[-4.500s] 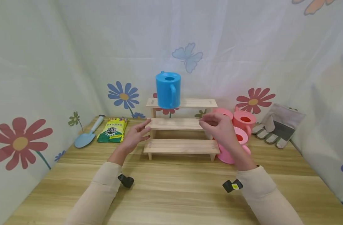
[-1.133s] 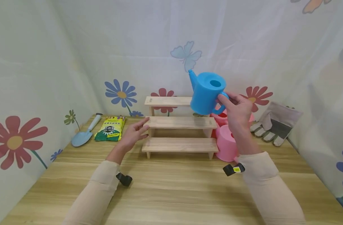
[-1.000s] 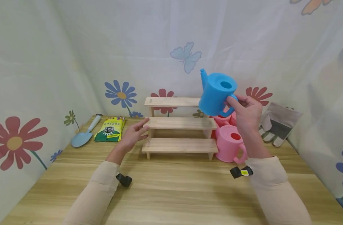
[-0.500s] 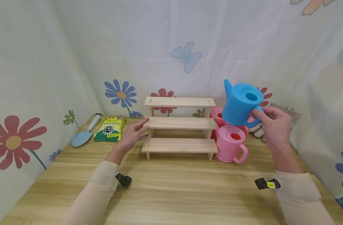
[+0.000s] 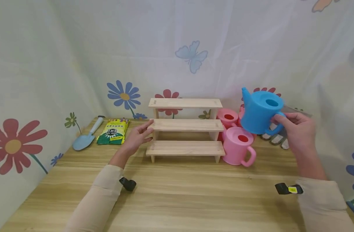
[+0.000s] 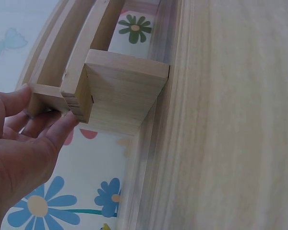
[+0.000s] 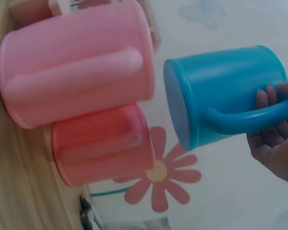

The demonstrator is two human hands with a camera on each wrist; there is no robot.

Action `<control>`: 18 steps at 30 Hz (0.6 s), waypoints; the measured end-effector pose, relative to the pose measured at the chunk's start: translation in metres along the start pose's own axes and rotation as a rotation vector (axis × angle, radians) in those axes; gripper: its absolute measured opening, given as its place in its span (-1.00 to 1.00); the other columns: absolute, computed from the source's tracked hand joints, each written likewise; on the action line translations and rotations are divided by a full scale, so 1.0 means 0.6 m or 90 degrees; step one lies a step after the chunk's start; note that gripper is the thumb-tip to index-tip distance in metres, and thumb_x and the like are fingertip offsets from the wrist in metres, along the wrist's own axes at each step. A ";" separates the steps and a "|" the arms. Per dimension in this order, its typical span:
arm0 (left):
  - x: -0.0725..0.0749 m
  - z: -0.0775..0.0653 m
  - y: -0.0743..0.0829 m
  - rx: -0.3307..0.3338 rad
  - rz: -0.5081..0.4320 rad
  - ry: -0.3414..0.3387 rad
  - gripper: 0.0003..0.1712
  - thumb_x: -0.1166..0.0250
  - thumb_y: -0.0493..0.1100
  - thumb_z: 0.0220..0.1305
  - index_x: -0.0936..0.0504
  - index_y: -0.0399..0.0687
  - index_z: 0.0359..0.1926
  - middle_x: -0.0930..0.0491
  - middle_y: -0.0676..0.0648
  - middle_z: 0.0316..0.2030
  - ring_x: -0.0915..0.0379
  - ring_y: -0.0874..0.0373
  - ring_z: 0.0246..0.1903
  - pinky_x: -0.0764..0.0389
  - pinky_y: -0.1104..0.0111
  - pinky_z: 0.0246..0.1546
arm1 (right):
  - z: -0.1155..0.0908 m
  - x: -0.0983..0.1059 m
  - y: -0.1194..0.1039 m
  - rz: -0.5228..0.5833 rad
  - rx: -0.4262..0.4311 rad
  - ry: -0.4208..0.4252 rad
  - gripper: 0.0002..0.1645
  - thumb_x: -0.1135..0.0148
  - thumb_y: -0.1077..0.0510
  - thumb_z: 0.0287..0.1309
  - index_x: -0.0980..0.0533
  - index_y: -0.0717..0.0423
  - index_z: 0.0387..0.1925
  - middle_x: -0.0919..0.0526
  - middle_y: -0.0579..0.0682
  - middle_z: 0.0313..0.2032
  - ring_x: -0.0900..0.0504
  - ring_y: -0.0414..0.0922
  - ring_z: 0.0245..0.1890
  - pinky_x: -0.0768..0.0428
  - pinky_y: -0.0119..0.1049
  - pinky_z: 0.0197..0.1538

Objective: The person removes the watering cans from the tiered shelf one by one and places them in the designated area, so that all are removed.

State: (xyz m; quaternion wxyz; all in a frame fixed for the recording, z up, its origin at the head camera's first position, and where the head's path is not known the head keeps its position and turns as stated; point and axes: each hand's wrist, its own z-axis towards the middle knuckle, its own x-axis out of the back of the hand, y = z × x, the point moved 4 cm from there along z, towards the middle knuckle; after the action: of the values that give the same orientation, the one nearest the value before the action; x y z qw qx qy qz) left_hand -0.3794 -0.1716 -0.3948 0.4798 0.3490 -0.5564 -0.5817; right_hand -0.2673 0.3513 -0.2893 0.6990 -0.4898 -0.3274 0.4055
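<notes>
By its handle, my right hand (image 5: 302,130) grips a blue watering can (image 5: 256,112), in the air right of the wooden three-step shelf (image 5: 185,125). The can tilts slightly, spout to the left; its base is off the table in the right wrist view. My left hand (image 5: 136,137) is at the shelf's left end. In the left wrist view its fingers (image 6: 53,132) pinch the end of a step. A pink watering can (image 5: 233,149) stands against the shelf's right side. Behind it are a coral watering can (image 5: 226,119) and another, mostly hidden by the blue one.
A light blue trowel (image 5: 84,139) and a yellow-green packet (image 5: 113,131) lie at the left. Gardening gloves (image 5: 276,139) lie at the back right, partly hidden by the blue can. Flower-printed curtains (image 5: 130,38) close in the back and sides of the wooden table (image 5: 177,193).
The blue watering can, earlier on the top step, has been taken by its handle in my right hand and carried right and down. My left hand has stayed at the shelf.
</notes>
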 end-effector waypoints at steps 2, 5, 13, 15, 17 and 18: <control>0.001 0.000 0.001 0.000 -0.001 0.001 -0.34 -0.12 -0.06 0.53 -0.17 -0.02 0.54 0.01 -0.09 0.55 -0.03 -0.08 0.47 -0.43 -0.02 0.26 | 0.004 0.011 0.000 -0.022 0.005 -0.004 -0.60 -0.48 0.01 0.13 -0.69 0.12 -0.05 -0.73 -0.31 -0.39 -0.71 -0.37 -0.31 -0.33 -0.13 0.38; 0.001 -0.001 0.001 -0.001 -0.005 0.001 -0.35 -0.11 -0.08 0.53 -0.17 -0.02 0.54 0.01 -0.09 0.55 -0.02 -0.08 0.47 -0.42 -0.04 0.27 | 0.008 0.029 0.002 -0.093 -0.004 0.002 -0.55 -0.43 -0.04 0.18 -0.67 0.09 0.04 -0.68 -0.43 -0.37 -0.62 -0.41 -0.18 -0.30 -0.02 0.43; 0.000 -0.001 0.001 0.004 -0.006 -0.002 -0.35 -0.12 -0.08 0.54 -0.18 -0.02 0.54 0.02 -0.09 0.55 -0.02 -0.09 0.47 -0.41 -0.06 0.27 | 0.008 0.067 0.017 -0.080 -0.018 -0.011 -0.55 -0.41 -0.07 0.18 -0.68 0.08 0.03 -0.72 -0.40 -0.35 -0.58 -0.43 -0.14 -0.09 0.12 0.48; 0.000 -0.001 0.001 0.005 -0.006 -0.001 -0.35 -0.12 -0.08 0.53 -0.19 -0.02 0.54 0.01 -0.10 0.55 -0.03 -0.10 0.47 -0.42 -0.05 0.27 | 0.004 0.068 0.020 -0.111 -0.013 -0.017 -0.56 -0.39 -0.08 0.21 -0.67 0.08 0.01 -0.72 -0.41 -0.39 -0.61 -0.46 -0.19 -0.13 0.10 0.47; 0.001 0.000 0.000 0.006 -0.007 -0.001 -0.35 -0.12 -0.08 0.53 -0.19 -0.02 0.54 0.00 -0.10 0.55 -0.03 -0.10 0.47 -0.43 -0.05 0.26 | 0.001 0.068 0.024 -0.157 -0.016 -0.024 -0.50 -0.35 -0.11 0.23 -0.64 0.13 0.06 -0.70 -0.46 -0.39 -0.60 -0.50 -0.20 -0.19 0.14 0.44; 0.001 0.000 -0.001 0.006 -0.008 0.000 -0.36 -0.12 -0.08 0.54 -0.19 -0.02 0.54 0.00 -0.10 0.55 -0.03 -0.09 0.47 -0.43 -0.05 0.26 | 0.000 0.068 0.026 -0.179 -0.018 -0.026 -0.48 -0.34 -0.13 0.24 -0.62 0.14 0.08 -0.69 -0.49 -0.40 -0.58 -0.51 -0.21 -0.22 0.14 0.43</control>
State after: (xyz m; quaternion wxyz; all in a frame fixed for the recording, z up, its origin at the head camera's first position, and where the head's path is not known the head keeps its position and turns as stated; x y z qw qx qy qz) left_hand -0.3799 -0.1722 -0.3950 0.4745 0.3544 -0.5573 -0.5820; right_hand -0.2524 0.3904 -0.3015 0.7353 -0.4404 -0.4125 0.3085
